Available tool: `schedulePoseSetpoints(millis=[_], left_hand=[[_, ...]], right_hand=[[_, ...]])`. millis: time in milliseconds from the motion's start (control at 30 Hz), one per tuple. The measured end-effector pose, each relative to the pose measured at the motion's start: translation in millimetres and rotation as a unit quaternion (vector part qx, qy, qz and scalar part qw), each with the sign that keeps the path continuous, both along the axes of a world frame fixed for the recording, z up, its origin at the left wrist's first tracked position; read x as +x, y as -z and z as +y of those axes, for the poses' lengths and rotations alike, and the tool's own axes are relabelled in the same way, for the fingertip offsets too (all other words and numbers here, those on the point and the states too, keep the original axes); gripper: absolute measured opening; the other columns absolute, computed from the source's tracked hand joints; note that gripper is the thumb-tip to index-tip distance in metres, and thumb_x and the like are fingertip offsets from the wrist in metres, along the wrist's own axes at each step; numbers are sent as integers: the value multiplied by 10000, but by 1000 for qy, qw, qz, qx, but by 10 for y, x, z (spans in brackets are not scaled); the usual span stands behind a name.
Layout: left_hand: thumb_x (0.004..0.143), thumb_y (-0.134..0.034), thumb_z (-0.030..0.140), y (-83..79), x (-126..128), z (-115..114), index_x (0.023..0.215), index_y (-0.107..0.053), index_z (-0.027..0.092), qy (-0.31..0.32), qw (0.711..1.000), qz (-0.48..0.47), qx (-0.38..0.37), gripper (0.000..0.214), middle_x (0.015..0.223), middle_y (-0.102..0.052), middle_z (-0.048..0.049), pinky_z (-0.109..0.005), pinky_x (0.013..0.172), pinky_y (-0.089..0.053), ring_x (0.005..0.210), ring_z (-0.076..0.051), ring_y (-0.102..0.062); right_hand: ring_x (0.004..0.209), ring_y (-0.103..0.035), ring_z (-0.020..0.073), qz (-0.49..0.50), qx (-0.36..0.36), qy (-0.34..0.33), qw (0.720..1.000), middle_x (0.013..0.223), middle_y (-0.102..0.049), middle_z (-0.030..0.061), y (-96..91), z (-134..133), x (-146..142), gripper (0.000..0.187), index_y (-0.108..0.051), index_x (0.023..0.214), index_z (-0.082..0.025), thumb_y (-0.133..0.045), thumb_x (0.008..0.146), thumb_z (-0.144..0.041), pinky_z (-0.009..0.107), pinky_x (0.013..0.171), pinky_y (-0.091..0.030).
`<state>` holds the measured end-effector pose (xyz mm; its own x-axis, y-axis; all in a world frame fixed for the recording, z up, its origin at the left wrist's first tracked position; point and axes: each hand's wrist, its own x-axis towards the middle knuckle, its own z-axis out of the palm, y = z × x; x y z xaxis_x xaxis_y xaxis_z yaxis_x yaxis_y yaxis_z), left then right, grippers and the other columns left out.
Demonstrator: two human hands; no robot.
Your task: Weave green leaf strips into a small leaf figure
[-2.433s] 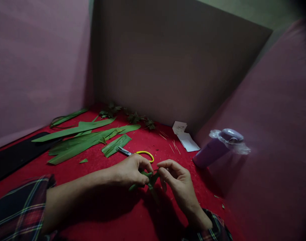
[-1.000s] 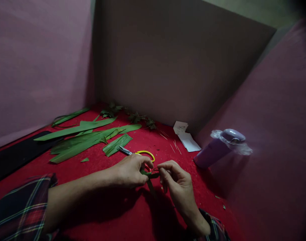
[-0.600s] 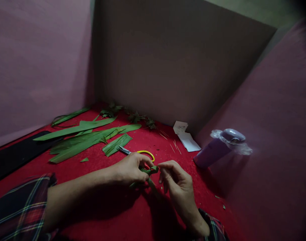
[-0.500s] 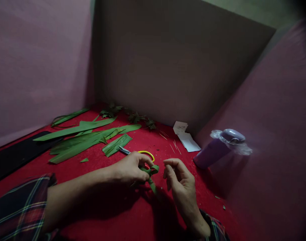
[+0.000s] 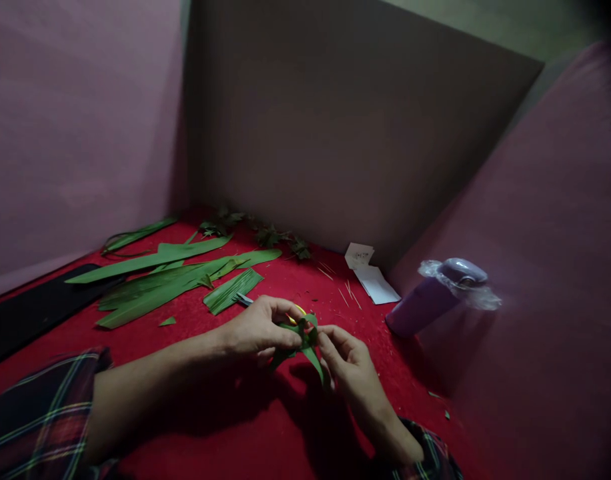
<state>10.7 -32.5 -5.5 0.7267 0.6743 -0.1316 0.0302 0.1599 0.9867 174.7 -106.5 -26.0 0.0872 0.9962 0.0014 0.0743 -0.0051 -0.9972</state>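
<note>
Between my hands is a folded green leaf strip [image 5: 313, 360] with loops at the top and a pointed end hanging down. My left hand [image 5: 265, 327] pinches it from the left, thumb on the near side. My right hand [image 5: 348, 357] has its thumb and fingertips closed on the strip's right edge. Just behind my left hand lie scissors [image 5: 243, 300]; their blades and a bit of yellow handle show, the rest is hidden. A cut piece of ribbed leaf [image 5: 233, 291] rests beside the blades.
Long green leaves [image 5: 175, 280] spread over the red cloth [image 5: 195, 427] at left, by a black flat object [image 5: 35, 310]. Leafy sprigs [image 5: 270, 235] lie at the back. Thin sticks [image 5: 353, 295], white papers [image 5: 376, 285] and a purple bottle [image 5: 425, 303] with clear plastic stand at right.
My right hand has moved left and closed on the leaf strip, from which it was apart before. My left hand keeps its hold, and the strip has turned a little.
</note>
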Motion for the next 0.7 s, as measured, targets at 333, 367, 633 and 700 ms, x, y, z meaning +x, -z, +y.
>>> schedulePoseSetpoints(millis=[333,367,633,700], left_hand=[[616,-675,202,13,8,6,875,-628,92,-51,998,-29,9,285,604,-636,-16,-159,336,-275,329,-30,-408],[620,-670,193,6,7,4,871,-629,93,-54,998,-33,12,273,599,-634,-13,-157,337,-278,330,-28,-407],[656,-684,203,-75,-19,-3,887,-631,83,-86,995,-38,42,266,564,-612,9,-159,394,-335,375,-30,-435],[655,-694,215,-64,-23,15,889,-629,81,-98,993,-42,47,277,639,-644,-22,-164,428,-362,433,-44,-485]], right_hand=[[550,-400,89,-93,54,-7,994,597,-500,-31,37,-23,8,261,-592,705,-142,-613,785,-390,205,509,-315],[564,-410,94,-115,62,-5,991,613,-513,-25,34,-31,9,251,-603,722,-145,-593,803,-383,208,519,-324],[561,-447,112,-260,117,20,958,633,-562,-1,-14,-64,44,229,-613,750,-168,-496,874,-321,224,519,-327],[569,-467,120,-313,148,29,938,659,-577,9,-26,-68,61,195,-612,763,-172,-495,871,-284,233,531,-332]])
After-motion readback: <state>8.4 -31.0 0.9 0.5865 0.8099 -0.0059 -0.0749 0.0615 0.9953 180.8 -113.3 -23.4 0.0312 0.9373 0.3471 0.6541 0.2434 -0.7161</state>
